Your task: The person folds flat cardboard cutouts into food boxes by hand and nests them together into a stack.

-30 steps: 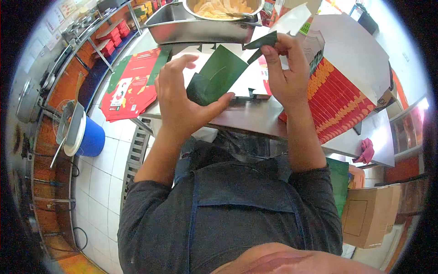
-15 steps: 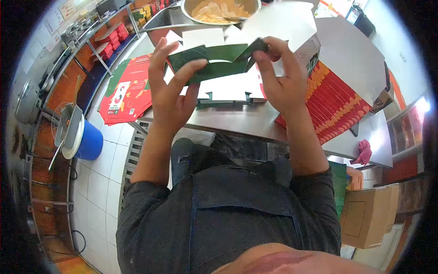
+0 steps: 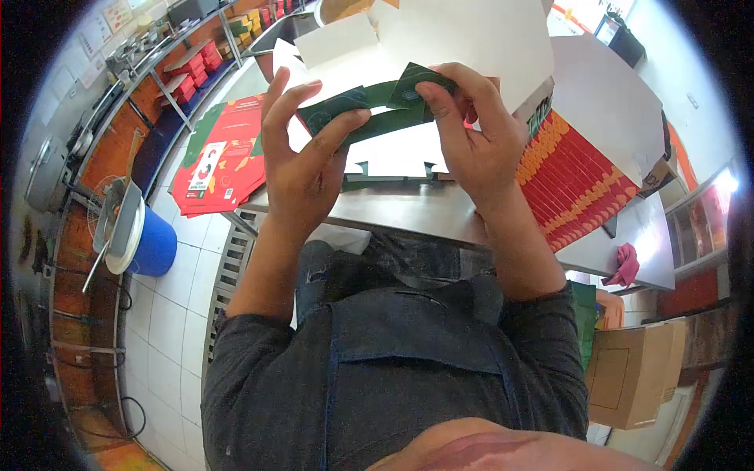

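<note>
Between my two hands stands a partly folded cardboard box (image 3: pixel 386 123), white inside, with dark green flaps along its near edge. My left hand (image 3: pixel 305 169) grips the left green flap, thumb in front and forefinger raised. The right green corner tab (image 3: pixel 412 88) is pinched by the thumb and fingers of my right hand (image 3: pixel 483 129), and it tilts upward. White side flaps and a large white panel (image 3: pixel 479 39) rise behind the green edge. The box's lower part, close to the table, is partly hidden by my hands.
Flat red printed cartons (image 3: pixel 228 161) lie at the table's left. A row of red and orange cartons (image 3: pixel 577 180) leans on the right, near a crumpled red cloth (image 3: pixel 624 265). Behind the box are a metal sink (image 3: pixel 283 33) and a bowl (image 3: pixel 338 9). A blue bucket (image 3: pixel 153 243) stands on the floor.
The white panels have come up and forward, covering most of the bowl behind. My right hand has turned the green corner tab inward and upward. My left hand keeps its grip.
</note>
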Tool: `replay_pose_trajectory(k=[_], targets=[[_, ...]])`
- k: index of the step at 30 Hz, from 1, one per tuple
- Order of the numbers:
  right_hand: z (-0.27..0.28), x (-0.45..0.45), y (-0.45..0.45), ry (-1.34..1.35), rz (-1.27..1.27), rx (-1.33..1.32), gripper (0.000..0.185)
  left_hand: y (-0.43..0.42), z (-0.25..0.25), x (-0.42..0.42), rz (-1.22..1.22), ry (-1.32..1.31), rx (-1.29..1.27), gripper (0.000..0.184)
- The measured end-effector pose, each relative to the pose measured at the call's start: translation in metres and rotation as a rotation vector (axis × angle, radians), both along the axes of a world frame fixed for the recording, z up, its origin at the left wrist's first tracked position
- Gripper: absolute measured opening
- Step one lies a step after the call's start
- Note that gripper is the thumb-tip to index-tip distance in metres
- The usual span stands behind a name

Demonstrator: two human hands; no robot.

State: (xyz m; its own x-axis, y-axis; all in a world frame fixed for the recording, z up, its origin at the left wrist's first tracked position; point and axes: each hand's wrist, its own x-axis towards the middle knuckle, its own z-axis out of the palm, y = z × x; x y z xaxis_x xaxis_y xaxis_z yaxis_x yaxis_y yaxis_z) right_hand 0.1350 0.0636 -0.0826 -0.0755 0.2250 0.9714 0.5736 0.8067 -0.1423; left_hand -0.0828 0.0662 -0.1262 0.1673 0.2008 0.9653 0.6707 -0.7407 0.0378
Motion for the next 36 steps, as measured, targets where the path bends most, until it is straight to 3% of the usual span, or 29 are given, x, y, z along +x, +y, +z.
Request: replay_pose_trajectory(k=[6, 12, 18, 21, 24, 27, 29, 33, 34, 36], targets=[[0.013, -0.002, 0.004, -0.145, 0.049, -0.008, 0.011, -0.005, 0.005, -0.001, -0.028, -0.003, -0.1, 0.046], [0.013, -0.007, 0.003, -0.014, -0.013, -0.171, 0.014, 0.0, 0.001, -0.005, -0.031, 0.021, -0.024, 0.044], [0.017, -0.005, 0.009, -0.054, 0.092, -0.157, 0.011, -0.004, 0.005, -0.005, -0.075, 0.011, -0.091, 0.046], [0.024, -0.004, 0.001, -0.222, 0.044, -0.235, 0.011, -0.006, 0.008, -0.003, -0.117, -0.003, -0.132, 0.048], [0.022, -0.005, 0.013, -0.205, 0.119, -0.17, 0.015, -0.002, 0.007, -0.004, -0.126, -0.002, -0.113, 0.049], [0.034, -0.008, -0.015, -0.438, -0.135, -0.22, 0.032, -0.002, 0.008, -0.009, -0.047, 0.051, -0.075, 0.049], [0.028, -0.012, -0.022, -0.414, -0.095, -0.306, 0.045, 0.004, 0.005, -0.013, -0.019, 0.093, -0.046, 0.052], [0.006, -0.003, -0.014, -0.194, 0.008, -0.547, 0.059, 0.008, -0.021, -0.008, -0.062, -0.222, -0.056, 0.092], [-0.003, 0.003, -0.006, -0.103, 0.097, -0.519, 0.05, 0.012, -0.034, -0.013, -0.067, -0.299, -0.127, 0.102], [-0.021, 0.014, 0.003, 0.001, 0.261, -0.585, 0.043, 0.02, -0.045, -0.007, -0.537, -0.698, -0.433, 0.102]])
